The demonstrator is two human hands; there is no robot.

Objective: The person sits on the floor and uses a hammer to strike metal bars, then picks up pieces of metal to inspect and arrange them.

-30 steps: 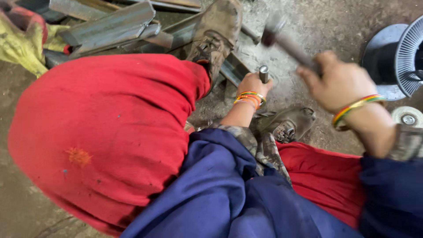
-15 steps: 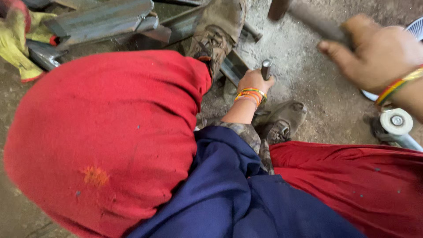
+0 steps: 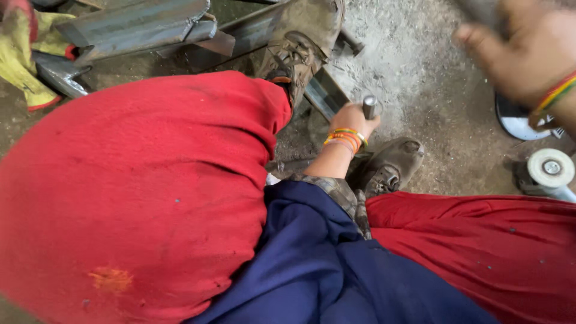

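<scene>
Left hand (image 3: 350, 122) has its grip closed around an upright steel punch (image 3: 370, 108), whose top stands just above the fist, over the metal bar (image 3: 324, 93). Right hand (image 3: 528, 51) is raised, blurred, wrapped on a hammer handle (image 3: 480, 11).

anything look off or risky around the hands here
The left hand grips a short metal punch upright on the metal bar, its fingers just below the top end. The right hand is raised and blurred, holding something I cannot make out. A boot pins the bar close by.
</scene>
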